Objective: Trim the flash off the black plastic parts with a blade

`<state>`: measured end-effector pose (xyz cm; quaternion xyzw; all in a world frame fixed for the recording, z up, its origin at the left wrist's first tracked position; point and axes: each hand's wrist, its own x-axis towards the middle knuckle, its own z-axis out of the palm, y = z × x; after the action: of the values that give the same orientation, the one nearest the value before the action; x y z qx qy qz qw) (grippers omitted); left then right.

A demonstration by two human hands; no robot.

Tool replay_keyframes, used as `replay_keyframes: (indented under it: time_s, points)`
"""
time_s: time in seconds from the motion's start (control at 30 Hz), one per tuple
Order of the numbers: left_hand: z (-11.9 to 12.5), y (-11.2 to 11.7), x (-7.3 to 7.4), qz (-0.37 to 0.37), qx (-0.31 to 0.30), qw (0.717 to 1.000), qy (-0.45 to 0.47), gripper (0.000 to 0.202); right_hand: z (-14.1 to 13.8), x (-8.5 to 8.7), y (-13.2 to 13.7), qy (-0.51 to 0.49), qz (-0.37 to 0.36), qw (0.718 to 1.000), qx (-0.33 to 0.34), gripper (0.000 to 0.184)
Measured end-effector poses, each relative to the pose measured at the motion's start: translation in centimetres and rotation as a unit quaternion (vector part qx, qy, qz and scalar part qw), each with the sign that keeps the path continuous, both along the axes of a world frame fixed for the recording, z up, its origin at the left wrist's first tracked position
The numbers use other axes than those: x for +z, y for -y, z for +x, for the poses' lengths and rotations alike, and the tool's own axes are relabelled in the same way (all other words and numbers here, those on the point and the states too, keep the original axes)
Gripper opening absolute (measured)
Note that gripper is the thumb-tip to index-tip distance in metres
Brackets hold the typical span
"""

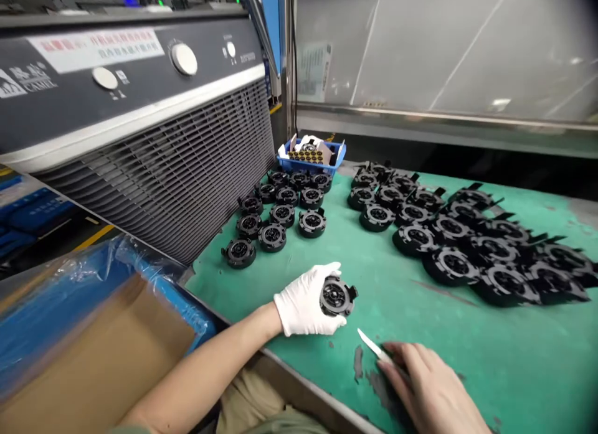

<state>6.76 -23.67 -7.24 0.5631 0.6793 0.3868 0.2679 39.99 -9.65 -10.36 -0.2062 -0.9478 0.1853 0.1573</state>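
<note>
My left hand [303, 302], in a white glove, is closed around a round black plastic part [336, 296] with side tabs and a ringed centre, just over the green mat [374, 266]. Thumb and fingers grip it from the left. Bare and at the lower right, my right hand [427, 384] pinches a small knife [374, 347]. The pale pointed blade aims up and left toward the part but stays apart from it. Part of the knife's handle is hidden by my fingers.
Several similar black parts [272, 236] stand at the left back; a larger group [451, 264] fills the right. Behind is a blue basket [334, 163] with cardboard pieces. A grilled machine [187, 154] borders the left. A plastic-lined blue bin [172, 297] holds cardboard.
</note>
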Motion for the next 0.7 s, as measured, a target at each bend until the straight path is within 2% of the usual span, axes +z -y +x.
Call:
replay_keyframes:
  time_s: [0.1,0.17,0.27,0.37,0.47,0.53,0.63,0.7]
  points:
    - [-0.7,2.0,0.8,0.006,-0.096,0.995,0.007,0.134,0.3,0.1,0.5,0.01,-0.017,0.999,-0.035,0.05]
    - [-1.2,3.3,0.9,0.0,-0.108,0.994,0.013,0.128,0.5,0.1,0.6,0.016,-0.041,0.998,-0.042,0.052]
    - [-1.5,4.5,0.9,0.004,-0.096,0.995,0.025,0.119,0.7,0.6,-0.1,0.006,-0.059,0.998,-0.037,0.051]
    - [-1.1,4.6,1.2,0.013,-0.089,0.996,0.022,0.109,0.5,1.7,-1.1,-0.01,-0.061,0.998,-0.014,0.039]
    - [-0.2,4.4,2.0,0.009,-0.077,0.997,0.016,0.099,-0.9,2.9,-1.3,-0.043,-0.051,0.998,0.016,0.029]
    - [0.2,4.2,2.7,0.012,-0.053,0.998,0.022,0.094,-2.3,3.8,-0.7,-0.069,-0.053,0.996,0.021,0.027]
    - [0.3,3.2,3.6,0.015,0.006,0.999,0.047,0.104,-4.4,5.4,0.4,-0.09,-0.077,0.993,0.024,0.023]
    - [0.1,1.9,4.3,0.007,0.013,0.998,0.061,0.103,-5.1,6.2,0.8,-0.085,-0.093,0.991,0.045,0.022]
